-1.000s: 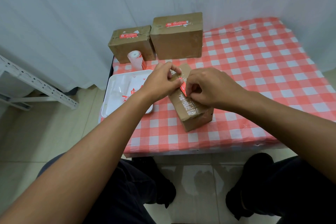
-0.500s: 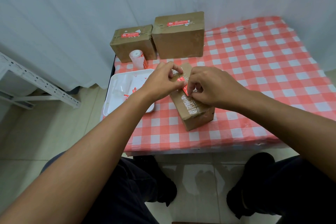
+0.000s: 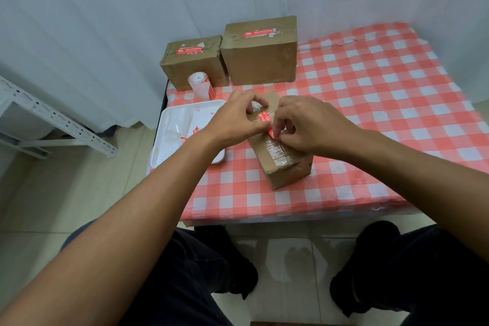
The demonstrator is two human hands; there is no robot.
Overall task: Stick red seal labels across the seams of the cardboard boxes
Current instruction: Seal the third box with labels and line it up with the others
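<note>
Cardboard, three boxes of it, stood on the red-and-white checked cloth (image 3: 370, 103): two at the back against the white curtain, the smaller box (image 3: 193, 63) on the left and the taller box (image 3: 260, 53) just beside it, each with one red seal label already across its top seam. The third box (image 3: 284, 164) lay near me, angled, its top shiny with clear tape. My left hand (image 3: 232, 120) had its fingers curled over the far end of that box, thumb and forefinger closed on the upper end of one red label (image 3: 264, 117). My right hand (image 3: 311, 124) pinched the label's lower end with bent fingertips, holding it down on the taped seam (how much of it was stuck flat I could not tell). One roll of labels (image 3: 199, 85) stood upright in front of the smaller box, and one white tray (image 3: 169, 140) with a few red scraps sat at the table's left edge
</note>
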